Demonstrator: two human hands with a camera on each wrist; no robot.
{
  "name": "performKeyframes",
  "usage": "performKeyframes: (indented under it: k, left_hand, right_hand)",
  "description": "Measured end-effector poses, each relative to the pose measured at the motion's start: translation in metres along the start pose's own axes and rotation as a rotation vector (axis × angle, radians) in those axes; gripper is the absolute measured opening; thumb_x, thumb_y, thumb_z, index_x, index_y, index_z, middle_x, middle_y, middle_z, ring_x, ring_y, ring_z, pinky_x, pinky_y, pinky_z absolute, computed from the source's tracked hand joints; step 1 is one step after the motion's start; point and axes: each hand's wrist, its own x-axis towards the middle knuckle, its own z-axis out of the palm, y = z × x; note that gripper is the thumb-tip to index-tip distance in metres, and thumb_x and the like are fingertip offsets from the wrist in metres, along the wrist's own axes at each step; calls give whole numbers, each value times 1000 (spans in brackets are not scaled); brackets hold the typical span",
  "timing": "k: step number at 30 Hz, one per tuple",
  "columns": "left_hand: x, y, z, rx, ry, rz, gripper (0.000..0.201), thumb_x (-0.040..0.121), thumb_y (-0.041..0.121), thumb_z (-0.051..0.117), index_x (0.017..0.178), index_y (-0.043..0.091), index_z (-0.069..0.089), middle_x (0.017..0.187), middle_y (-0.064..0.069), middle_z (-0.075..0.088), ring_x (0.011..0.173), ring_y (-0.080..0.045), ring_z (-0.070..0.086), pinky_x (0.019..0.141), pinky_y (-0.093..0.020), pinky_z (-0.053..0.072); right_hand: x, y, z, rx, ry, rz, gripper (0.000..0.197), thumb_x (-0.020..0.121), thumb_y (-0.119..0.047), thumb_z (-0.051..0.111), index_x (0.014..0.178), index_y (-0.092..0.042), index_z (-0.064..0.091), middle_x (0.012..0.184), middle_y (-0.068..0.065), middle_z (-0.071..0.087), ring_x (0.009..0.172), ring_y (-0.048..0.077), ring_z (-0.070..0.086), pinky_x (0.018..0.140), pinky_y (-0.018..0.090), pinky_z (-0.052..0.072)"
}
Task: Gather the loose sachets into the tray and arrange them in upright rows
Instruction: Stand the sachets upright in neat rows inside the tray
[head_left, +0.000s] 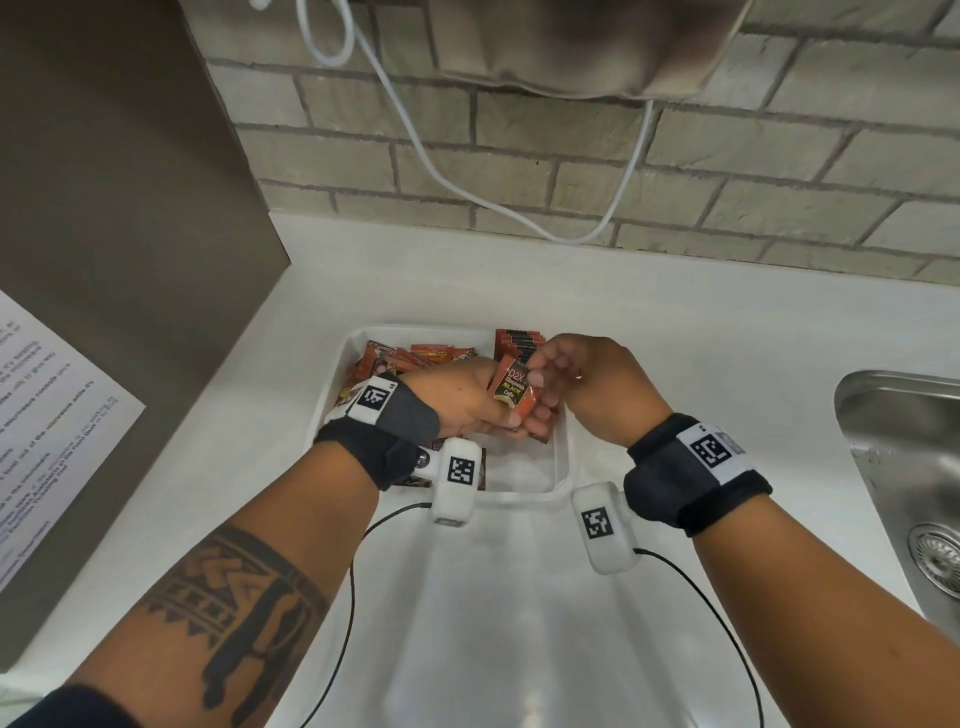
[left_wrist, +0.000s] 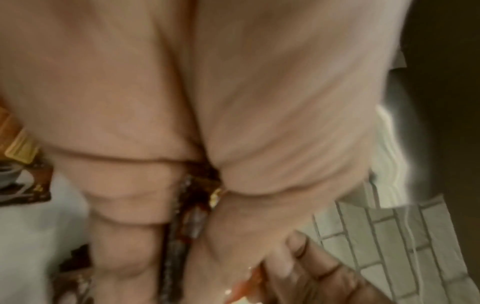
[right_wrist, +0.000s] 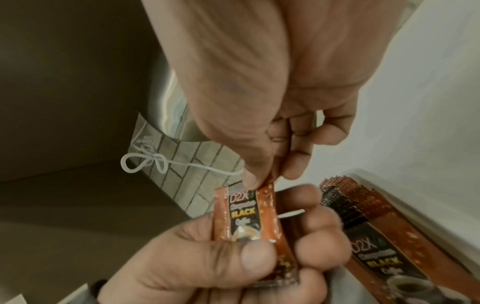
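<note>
Both hands: left hand (head_left: 467, 400) grips sachet (head_left: 514, 391), right hand (head_left: 576, 374) pinches top.

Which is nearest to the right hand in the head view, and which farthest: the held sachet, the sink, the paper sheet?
From the right hand:
1. Held sachet, pinched by both hands, just left.
2. Sink, on the right.
3. Paper sheet, far left.
</note>
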Motion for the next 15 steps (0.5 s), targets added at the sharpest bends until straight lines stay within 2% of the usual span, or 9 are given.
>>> performKeyframes:
  k: [1,3,7,9,11,13,15]
  left_hand:
    - [0,-1,0,24,35,8,28,89,-8,65,115,4,64,125,-25,65,118,-32,64,102,-38,52]
    - [-1,-4,1,77,120,41,23,91,-3,67,113,3,66,122,-22,68,117,-30,66,101,-41,53]
    - [-3,-6,0,226,195,81,17,89,6,74,105,2,70,111,-15,74,108,-27,71,95,-43,57]
    - [-3,-7,-1,322,230,73,22,87,11,78,105,2,71,106,-12,76,103,-25,73,94,-45,57]
    - [-6,-6,-2,540,277,21,15,84,21,81,92,10,73,87,-1,77,83,-13,75,84,-36,60]
    - [-10,-6,-3,772,306,-114,23,84,35,79,76,15,73,72,1,75,66,-12,71,73,-30,59]
    - [-12,-8,-5,952,308,-227,36,88,46,73,81,10,77,78,1,75,74,-19,71,76,-30,56]
  right_hand:
    - [2,-1,-1,2,1,3,11,91,-15,68,86,-25,70,79,-7,71,73,7,65,70,19,50]
    - [3,-1,-4,-34,18,-5,12,92,-17,68,86,-28,68,88,-5,73,83,10,66,75,21,50]
    - [2,-5,-5,-60,28,-5,10,93,-18,67,90,-26,68,92,-4,72,87,10,65,76,18,48]
    - [0,-7,-3,-81,23,1,8,94,-18,66,90,-25,68,92,-6,71,85,7,64,72,11,46]
    - [-2,-7,-2,-142,42,8,9,94,-17,64,91,-24,69,88,-11,69,79,-1,60,63,3,41]
    - [-4,-7,-2,-240,45,12,15,93,-13,59,90,-23,70,81,-17,65,73,-5,56,60,1,39]
    - [-5,-4,-3,-323,2,25,19,91,-10,55,86,-23,68,77,-19,61,69,-7,52,60,-2,36]
